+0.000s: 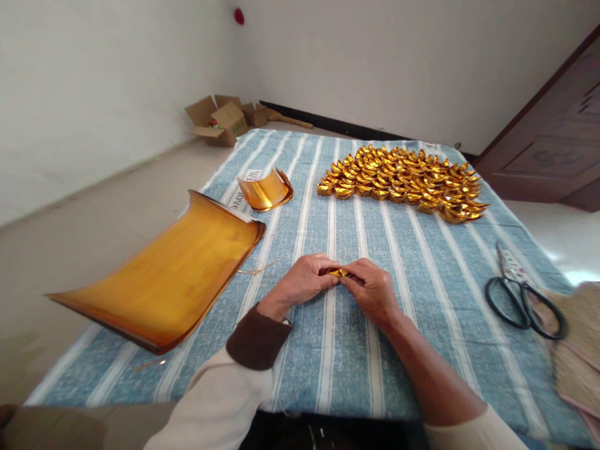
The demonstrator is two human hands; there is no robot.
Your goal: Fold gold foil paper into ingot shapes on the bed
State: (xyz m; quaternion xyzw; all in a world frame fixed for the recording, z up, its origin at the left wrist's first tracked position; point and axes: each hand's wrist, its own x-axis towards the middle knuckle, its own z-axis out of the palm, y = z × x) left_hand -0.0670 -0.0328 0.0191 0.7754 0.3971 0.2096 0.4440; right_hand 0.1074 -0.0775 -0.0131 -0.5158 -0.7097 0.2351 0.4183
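Between my two hands is a small folded piece of gold foil paper (339, 272), mostly covered by the fingers. My left hand (307, 278) pinches its left end, and my right hand (372, 286) pinches the right end. Both hands are just above or resting on the striped cloth; I cannot tell which. Beyond them, toward the far right, many folded gold paper ingots (398, 178) sit packed in rows. To the left lies a large stack of gold foil sheets (164, 269) with curled edges. A smaller curled stack of gold paper (265, 191) stands behind it.
A blue and white striped cloth (347, 350) covers the table. Black-handled scissors (520, 297) lie at the right, beside a tan woven cloth (579, 350). Thin gold scraps (257, 270) lie near the large stack. Open cardboard boxes (225, 122) stand on the floor behind.
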